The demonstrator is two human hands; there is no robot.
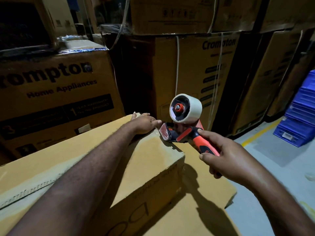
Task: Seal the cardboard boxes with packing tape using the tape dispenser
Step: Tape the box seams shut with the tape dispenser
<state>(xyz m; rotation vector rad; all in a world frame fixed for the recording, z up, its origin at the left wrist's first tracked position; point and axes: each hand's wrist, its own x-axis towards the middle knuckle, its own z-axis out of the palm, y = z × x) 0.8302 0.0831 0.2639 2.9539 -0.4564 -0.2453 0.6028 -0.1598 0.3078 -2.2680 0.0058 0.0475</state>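
My left hand (144, 122) lies flat and open on the far end of the cardboard box (95, 150) in the middle of the frame, palm pressing the top down, thumb pointing towards the tape dispenser (184, 132). My right hand (226, 159), at the right of the frame, is closed round the dispenser's orange and black handle. The front plate of the tool sits against the box's top edge, just beside my left thumb, with the tape roll (186, 108) standing up above it. I cannot tell whether the tape end has caught on the cardboard. I judge that I am at the start of a strip, and this is where it can go wrong. If I pull before the end has stuck, the tape will lift off and I will drag nothing along the box. My thumb is close to the cutting end, so a jerk of the dispenser could nick it. If I hold the tool tilted, the strip could run crooked or wrinkle. The box rests on a loose cardboard sheet (209, 206) on the floor (272, 159), so a hard pull might slide it unless my left hand bears down. Printed cartons (51, 92) are stacked in the upper left, and blue crates (301, 116) stand at the right edge, well apart from my hands
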